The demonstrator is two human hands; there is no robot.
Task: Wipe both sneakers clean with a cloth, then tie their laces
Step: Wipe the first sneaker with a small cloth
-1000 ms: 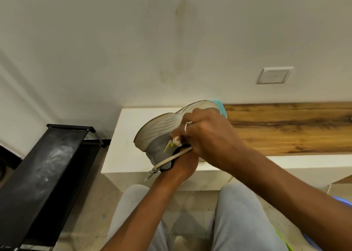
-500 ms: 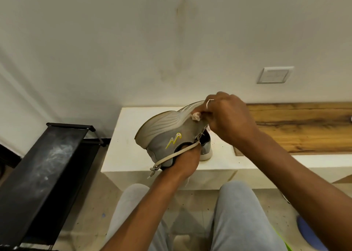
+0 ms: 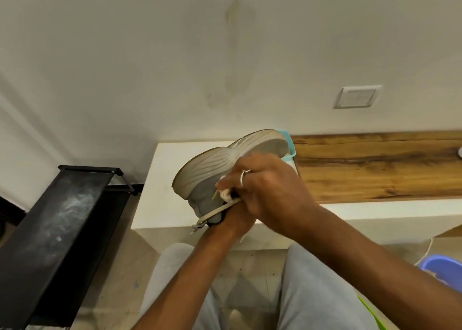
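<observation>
A grey sneaker (image 3: 207, 172) with a ribbed pale sole is held tipped on its side above the white bench (image 3: 155, 199), sole facing up and left. My left hand (image 3: 235, 219) is pushed into the shoe's opening and holds it from inside; most of that hand is hidden. My right hand (image 3: 270, 192) pinches a small white cloth (image 3: 225, 193) against the sneaker's grey side, near a yellow logo. A beige lace (image 3: 212, 213) hangs loose across the heel. Behind the toe, a light blue thing (image 3: 290, 142) peeks out. The second sneaker is hidden.
A black metal shoe rack (image 3: 57, 227) stands at the left. The bench has a wooden top (image 3: 375, 167) at the right, against a white wall with a switch plate (image 3: 357, 97). A blue basin (image 3: 442, 269) sits on the floor at the right. My knees are below.
My right hand with the cloth has slid back down from the sole's edge to the sneaker's side near the heel. The shoe has tipped a little; the left hand stays inside it.
</observation>
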